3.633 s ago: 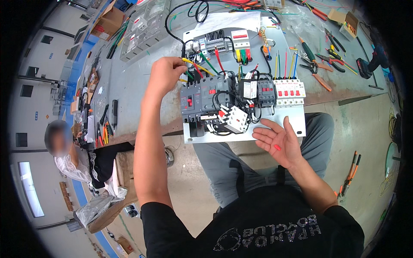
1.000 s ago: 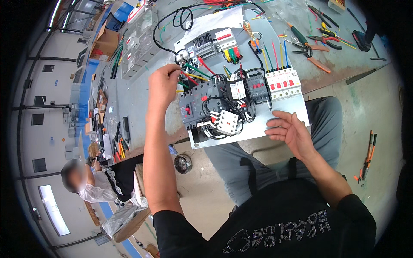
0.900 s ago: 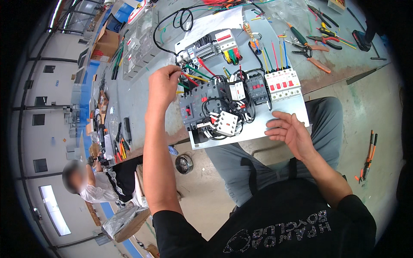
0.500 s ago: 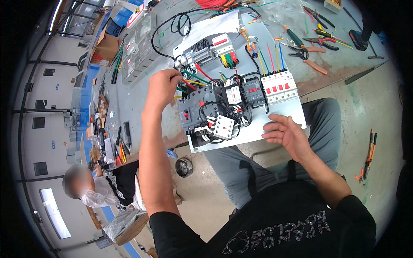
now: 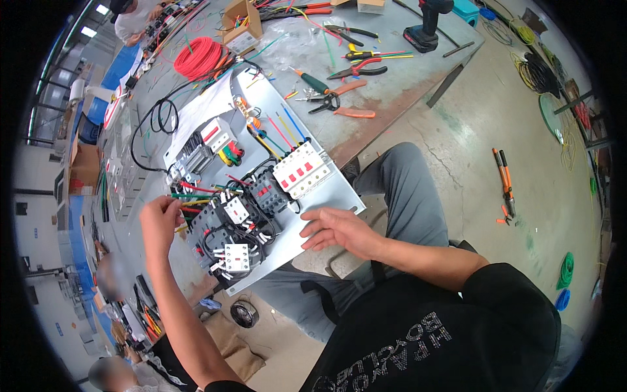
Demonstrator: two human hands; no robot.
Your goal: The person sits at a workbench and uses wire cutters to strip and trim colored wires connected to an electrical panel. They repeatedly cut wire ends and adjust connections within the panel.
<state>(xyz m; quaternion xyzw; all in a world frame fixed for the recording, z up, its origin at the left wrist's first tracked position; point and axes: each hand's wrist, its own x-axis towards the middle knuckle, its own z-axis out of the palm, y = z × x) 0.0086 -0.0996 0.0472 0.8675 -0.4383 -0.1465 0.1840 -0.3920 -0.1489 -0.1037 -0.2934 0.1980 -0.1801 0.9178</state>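
Before you is the grey workbench [image 5: 392,85], its near edge stained brown. The pale mounting panel [image 5: 284,238] lies at an angle, partly on the bench and partly jutting out over your thighs. A sheet of white paper [image 5: 199,114] lies along its far left side, and beyond that is a coil of red wire [image 5: 198,57]. Your right hand [image 5: 343,232] is over the panel's near right part, fingers loosely spread and slightly curled; you can't tell from here whether they touch the metal. Your left hand [image 5: 159,225] is at the panel's left side, thumb and fingertips drawn together beside the wire ends; whether they pinch one cannot be told. Just right of that hand sits the dark grey breaker [image 5: 206,222], partly covered by black leads. Toward the panel's right edge stands the white breaker row [image 5: 302,171] with red toggles. Near the front edge is a small white block [image 5: 236,257]. Thinnest of all, a green wire [image 5: 192,195] runs just beyond your left fingertips.
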